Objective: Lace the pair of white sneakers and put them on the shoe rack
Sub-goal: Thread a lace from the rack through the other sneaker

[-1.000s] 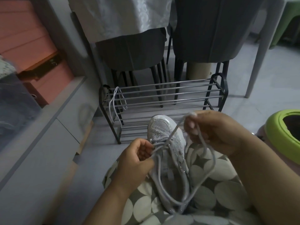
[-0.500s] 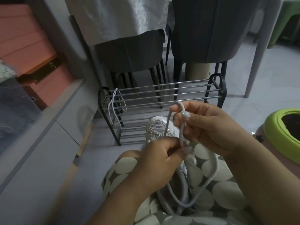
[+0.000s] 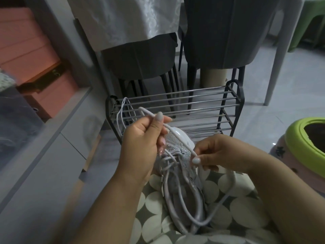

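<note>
We are holding the sneaker (image 3: 177, 147) on our lap, before the shoe rack (image 3: 175, 110); our left hand (image 3: 140, 148) and right hand (image 3: 219, 154) are each pinching its lace (image 3: 168, 126) in curled fingers.

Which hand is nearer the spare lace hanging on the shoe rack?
Left. The left hand is just right of the spare lace on the shoe rack; the right hand is farther right, beyond the sneaker.

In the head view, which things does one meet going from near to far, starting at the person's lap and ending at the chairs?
Spotted cloth on the lap → white sneaker with its lace held by the left hand and the right hand → shoe rack, a second lace hanging on it → dark chairs.
</note>
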Action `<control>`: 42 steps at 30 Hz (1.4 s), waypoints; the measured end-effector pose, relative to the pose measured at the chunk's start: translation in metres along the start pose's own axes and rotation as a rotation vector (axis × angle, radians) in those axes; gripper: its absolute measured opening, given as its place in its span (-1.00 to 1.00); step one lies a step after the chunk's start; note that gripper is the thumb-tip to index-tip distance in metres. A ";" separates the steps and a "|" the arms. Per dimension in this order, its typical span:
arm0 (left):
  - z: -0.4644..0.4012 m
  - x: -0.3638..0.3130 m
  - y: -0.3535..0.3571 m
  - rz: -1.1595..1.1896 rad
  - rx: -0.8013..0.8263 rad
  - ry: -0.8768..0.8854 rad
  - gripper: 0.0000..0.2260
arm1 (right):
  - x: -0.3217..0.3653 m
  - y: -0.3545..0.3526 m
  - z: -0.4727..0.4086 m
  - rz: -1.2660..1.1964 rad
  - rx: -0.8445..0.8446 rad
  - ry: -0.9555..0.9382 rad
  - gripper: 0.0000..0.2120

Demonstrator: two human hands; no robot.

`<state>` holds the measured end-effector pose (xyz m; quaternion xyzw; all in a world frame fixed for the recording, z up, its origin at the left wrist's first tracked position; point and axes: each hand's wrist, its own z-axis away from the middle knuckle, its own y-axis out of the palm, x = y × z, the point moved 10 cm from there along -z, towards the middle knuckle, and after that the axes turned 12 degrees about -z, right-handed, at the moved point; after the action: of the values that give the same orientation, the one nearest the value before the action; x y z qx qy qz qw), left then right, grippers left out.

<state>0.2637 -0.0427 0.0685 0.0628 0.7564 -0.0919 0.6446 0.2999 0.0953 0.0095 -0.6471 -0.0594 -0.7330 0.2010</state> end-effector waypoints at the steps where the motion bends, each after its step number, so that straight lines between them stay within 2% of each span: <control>1: -0.002 0.000 -0.002 0.016 -0.017 -0.001 -0.78 | -0.002 -0.002 0.000 -0.023 -0.015 0.002 -0.84; 5: -0.005 0.006 0.002 0.034 -0.014 -0.036 -0.81 | -0.009 -0.008 -0.004 -0.206 -0.080 -0.014 -0.86; 9: 0.009 0.030 0.002 -0.339 0.018 -0.172 -0.89 | -0.011 -0.023 -0.004 -0.503 -0.240 -0.059 -0.85; 12: 0.029 0.048 0.006 -0.609 0.074 -0.234 -0.88 | -0.010 -0.023 -0.005 -0.524 -0.273 -0.072 -0.80; 15: 0.039 0.061 0.010 -0.693 0.108 -0.298 -0.80 | -0.010 -0.021 -0.007 -0.477 -0.289 -0.072 -0.81; 19: 0.041 0.076 0.020 -0.653 0.175 -0.370 -0.81 | -0.015 -0.022 -0.007 -0.426 -0.348 -0.060 -0.80; 21: 0.045 0.087 0.026 -0.566 0.219 -0.420 -0.85 | -0.016 -0.022 -0.006 -0.386 -0.374 -0.047 -0.78; 24: 0.050 0.100 0.024 -0.363 0.192 -0.493 -0.93 | -0.016 -0.022 -0.004 -0.281 -0.383 -0.009 -0.76; 27: 0.054 0.105 0.020 -0.228 0.169 -0.533 -0.83 | -0.015 -0.020 -0.004 -0.165 -0.371 0.024 -0.75; 36: 0.053 0.104 0.022 -0.208 0.186 -0.501 -0.81 | -0.006 -0.010 -0.005 0.072 -0.346 0.020 -0.76; 42: 0.052 0.098 0.027 -0.264 0.238 -0.443 -0.89 | 0.010 -0.002 -0.004 0.290 -0.354 -0.079 -0.77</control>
<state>0.3035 -0.0297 -0.0379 0.0170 0.5825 -0.2747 0.7648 0.2947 0.0936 0.0187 -0.7023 0.1561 -0.6694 0.1852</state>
